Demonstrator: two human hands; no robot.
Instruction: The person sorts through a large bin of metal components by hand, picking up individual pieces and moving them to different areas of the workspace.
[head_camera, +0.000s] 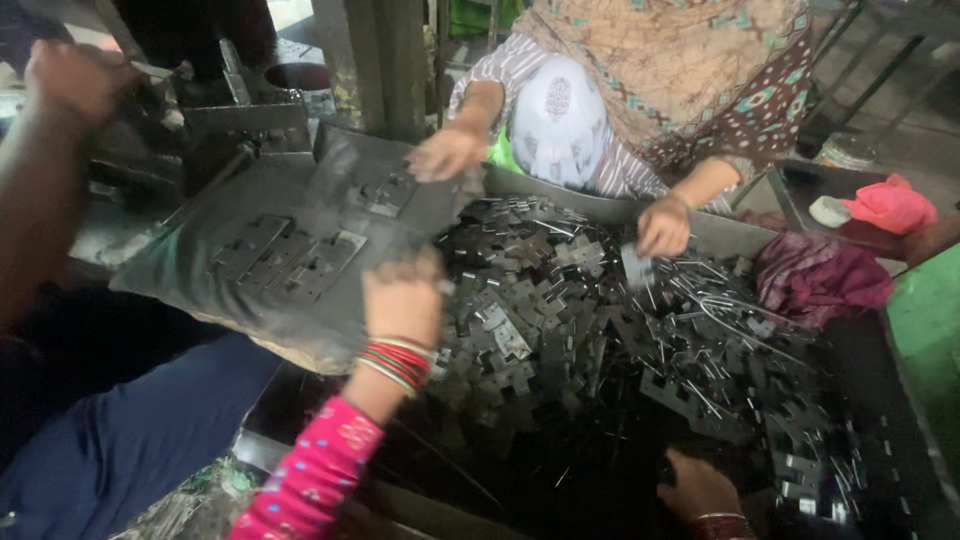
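Left hand (403, 292): yours, pink sleeve and bangles, fingers curled down at the heap's edge; grasp cannot be told.
Right hand (698, 487): palm low in the tray, contents hidden.
Stamped plates (560, 300): thin grey metal, notched, tangled; lift singly, sharp edges.
Cushion (290, 250): dull grey, plates laid flat.

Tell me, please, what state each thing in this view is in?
Left hand: fingers curled at the pad's edge, grip not clear.
Right hand: resting low in the tray, grip hidden.
Stamped metal plates: heaped loose.
Tray: filled with plates.
Grey pad: lying tilted, a few plates laid flat on it.
Pink cloth: crumpled.
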